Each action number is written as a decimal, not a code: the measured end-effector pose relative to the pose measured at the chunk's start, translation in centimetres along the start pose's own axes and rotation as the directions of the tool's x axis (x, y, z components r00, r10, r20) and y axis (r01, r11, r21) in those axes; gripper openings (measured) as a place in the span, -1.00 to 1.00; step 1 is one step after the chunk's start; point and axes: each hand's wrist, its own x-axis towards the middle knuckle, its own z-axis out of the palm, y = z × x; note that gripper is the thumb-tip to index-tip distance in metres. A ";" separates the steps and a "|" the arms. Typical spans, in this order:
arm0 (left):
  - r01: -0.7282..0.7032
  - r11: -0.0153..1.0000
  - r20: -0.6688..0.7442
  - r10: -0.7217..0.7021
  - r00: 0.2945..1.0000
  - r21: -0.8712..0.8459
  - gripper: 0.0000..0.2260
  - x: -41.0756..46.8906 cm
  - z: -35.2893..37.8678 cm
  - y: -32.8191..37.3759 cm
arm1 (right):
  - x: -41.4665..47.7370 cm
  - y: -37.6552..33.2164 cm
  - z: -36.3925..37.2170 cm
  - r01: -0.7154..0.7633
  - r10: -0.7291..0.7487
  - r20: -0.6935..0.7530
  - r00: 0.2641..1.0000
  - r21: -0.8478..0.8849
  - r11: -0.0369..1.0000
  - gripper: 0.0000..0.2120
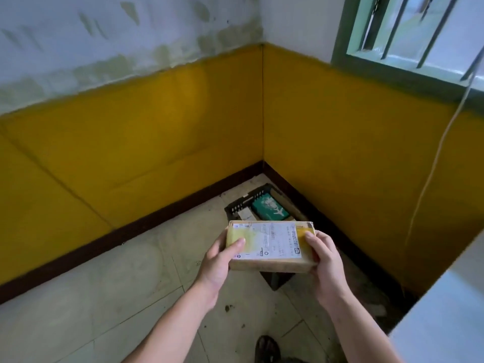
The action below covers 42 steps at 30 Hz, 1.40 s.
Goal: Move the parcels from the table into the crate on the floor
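Only a bare edge of the table [445,310] shows at my right, so I cannot tell how many parcels remain. My left hand [222,260] and right hand [326,263] each grip a short end of the brown parcel [269,244], thumbs on top. I hold it in the air, label up, with its long axis running left to right. Beyond and below, the black crate [243,203] in the corner already holds a teal parcel [271,209], so this one is mid-transfer.
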 end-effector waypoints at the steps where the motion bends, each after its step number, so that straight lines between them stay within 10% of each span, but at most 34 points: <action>1: 0.011 1.000 0.015 -0.011 1.000 0.009 -0.66 2.0 -0.3 0.9 | 1.8 -0.6 0.8 -0.003 0.003 -0.009 1.000 0.003 1.000 -0.81; 15: 0.096 0.987 0.235 -0.124 0.964 0.130 -0.54 34.0 -3.1 5.2 | 25.0 0.1 10.7 -0.146 0.153 -0.306 0.939 0.047 0.988 -0.78; 21: 0.118 0.957 0.356 -0.210 0.910 0.264 -0.46 47.7 -6.4 6.7 | 33.5 2.8 17.7 -0.315 0.284 -0.445 0.849 0.004 0.949 -0.35; 33: 0.251 0.873 0.372 -0.417 0.829 0.419 -0.63 62.7 -1.6 -3.3 | 47.1 13.1 15.3 -0.371 0.389 -0.673 0.629 0.180 0.911 -0.78; 42: 0.303 0.805 0.157 -0.433 0.888 0.509 -0.79 74.5 3.7 -17.9 | 58.6 30.1 8.9 -0.465 0.473 -0.638 0.607 0.197 0.863 -0.86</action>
